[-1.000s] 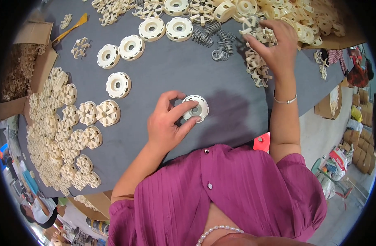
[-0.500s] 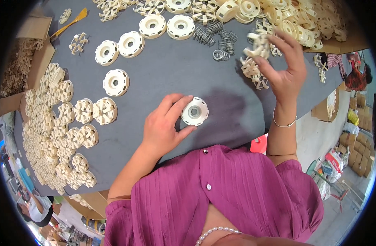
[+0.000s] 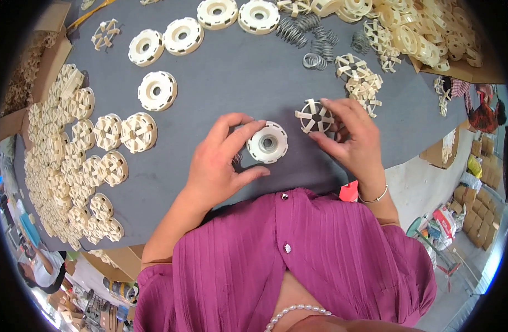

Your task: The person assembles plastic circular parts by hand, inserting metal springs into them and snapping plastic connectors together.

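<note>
A round cream plastic disc (image 3: 258,148) with slots round its rim lies on the grey table in front of me. A metal coil spring (image 3: 269,143) stands in its centre hole. My left hand (image 3: 223,152) curls round the disc's left side, fingers at the upper rim and thumb below. Part of another coil (image 3: 237,159) shows beneath that palm. Just to the right, my right hand (image 3: 351,130) pinches a cream spoked ring (image 3: 308,115) by its right edge, tilted above the table and apart from the disc.
Several slotted discs (image 3: 157,91) form an arc at the far left. Spoked assemblies (image 3: 138,133) crowd the left side. Loose springs (image 3: 322,44), spoked rings (image 3: 364,83) and a heap of cream rings (image 3: 409,39) lie at the far right. A cardboard box (image 3: 57,61) stands far left.
My right hand has come down and left from the pile of spoked rings, bringing one beside the disc. My left hand stays at the disc. The view has shifted slightly.
</note>
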`<state>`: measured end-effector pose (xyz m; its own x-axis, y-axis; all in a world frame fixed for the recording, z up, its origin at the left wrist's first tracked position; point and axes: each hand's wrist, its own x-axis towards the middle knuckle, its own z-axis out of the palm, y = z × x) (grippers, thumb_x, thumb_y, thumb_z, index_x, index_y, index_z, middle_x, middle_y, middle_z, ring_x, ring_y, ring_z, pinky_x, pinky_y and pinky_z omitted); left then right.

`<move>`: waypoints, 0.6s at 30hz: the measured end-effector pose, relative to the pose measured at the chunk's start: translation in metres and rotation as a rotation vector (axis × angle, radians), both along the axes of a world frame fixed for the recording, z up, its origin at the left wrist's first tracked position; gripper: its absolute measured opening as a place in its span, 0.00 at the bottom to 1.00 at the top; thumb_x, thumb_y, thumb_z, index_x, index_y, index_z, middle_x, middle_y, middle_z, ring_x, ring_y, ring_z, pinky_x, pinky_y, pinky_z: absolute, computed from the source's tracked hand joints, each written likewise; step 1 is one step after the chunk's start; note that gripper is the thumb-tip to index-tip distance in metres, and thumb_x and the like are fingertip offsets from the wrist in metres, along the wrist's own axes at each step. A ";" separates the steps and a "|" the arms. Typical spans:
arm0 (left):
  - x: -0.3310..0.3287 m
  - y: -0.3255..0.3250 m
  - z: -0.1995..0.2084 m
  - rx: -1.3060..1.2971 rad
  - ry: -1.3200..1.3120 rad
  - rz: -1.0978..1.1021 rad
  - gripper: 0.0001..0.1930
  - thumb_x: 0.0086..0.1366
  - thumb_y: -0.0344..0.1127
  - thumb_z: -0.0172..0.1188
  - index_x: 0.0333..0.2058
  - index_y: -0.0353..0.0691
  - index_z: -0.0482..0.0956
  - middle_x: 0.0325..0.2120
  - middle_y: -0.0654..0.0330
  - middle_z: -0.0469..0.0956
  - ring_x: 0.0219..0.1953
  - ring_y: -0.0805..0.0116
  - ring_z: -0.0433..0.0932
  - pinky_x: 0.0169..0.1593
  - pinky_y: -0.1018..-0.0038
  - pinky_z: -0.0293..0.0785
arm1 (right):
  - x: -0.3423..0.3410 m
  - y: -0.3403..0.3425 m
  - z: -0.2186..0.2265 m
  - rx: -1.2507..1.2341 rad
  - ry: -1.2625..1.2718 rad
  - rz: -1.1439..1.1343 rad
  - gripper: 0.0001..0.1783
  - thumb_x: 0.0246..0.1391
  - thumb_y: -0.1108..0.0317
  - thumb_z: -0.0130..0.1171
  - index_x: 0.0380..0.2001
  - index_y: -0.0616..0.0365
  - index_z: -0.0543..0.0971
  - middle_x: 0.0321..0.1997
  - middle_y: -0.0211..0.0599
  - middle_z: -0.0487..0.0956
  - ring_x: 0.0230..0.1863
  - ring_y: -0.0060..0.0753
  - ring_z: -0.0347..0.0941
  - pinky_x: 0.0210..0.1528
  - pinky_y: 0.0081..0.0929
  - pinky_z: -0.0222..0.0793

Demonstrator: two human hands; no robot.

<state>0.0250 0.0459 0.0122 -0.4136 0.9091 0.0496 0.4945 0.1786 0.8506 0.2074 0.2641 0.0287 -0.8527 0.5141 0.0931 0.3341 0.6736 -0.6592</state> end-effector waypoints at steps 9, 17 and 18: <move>0.000 -0.004 -0.005 0.020 -0.259 0.132 0.29 0.59 0.40 0.76 0.58 0.39 0.81 0.47 0.57 0.76 0.35 0.69 0.75 0.40 0.72 0.75 | -0.008 -0.020 0.009 -0.137 0.025 0.125 0.35 0.42 0.69 0.81 0.57 0.55 0.83 0.52 0.36 0.80 0.36 0.25 0.79 0.36 0.23 0.79; 0.001 -0.003 0.004 -0.043 -0.238 0.132 0.22 0.63 0.36 0.72 0.55 0.37 0.83 0.31 0.61 0.78 0.27 0.70 0.72 0.33 0.72 0.72 | -0.026 -0.034 0.000 -0.123 0.111 0.346 0.34 0.42 0.70 0.81 0.57 0.57 0.83 0.53 0.38 0.80 0.47 0.35 0.81 0.44 0.29 0.82; 0.001 -0.002 0.005 -0.062 -0.194 0.113 0.22 0.63 0.35 0.72 0.55 0.38 0.83 0.30 0.61 0.78 0.28 0.69 0.73 0.33 0.71 0.72 | -0.026 -0.035 0.000 -0.114 0.077 0.345 0.34 0.43 0.70 0.81 0.57 0.57 0.83 0.53 0.39 0.80 0.47 0.37 0.82 0.46 0.30 0.82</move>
<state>0.0263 0.0434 0.0167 -0.5095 0.8551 -0.0956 0.2963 0.2786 0.9136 0.1813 0.2295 0.0285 -0.9703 0.2083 0.1228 0.0465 0.6589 -0.7508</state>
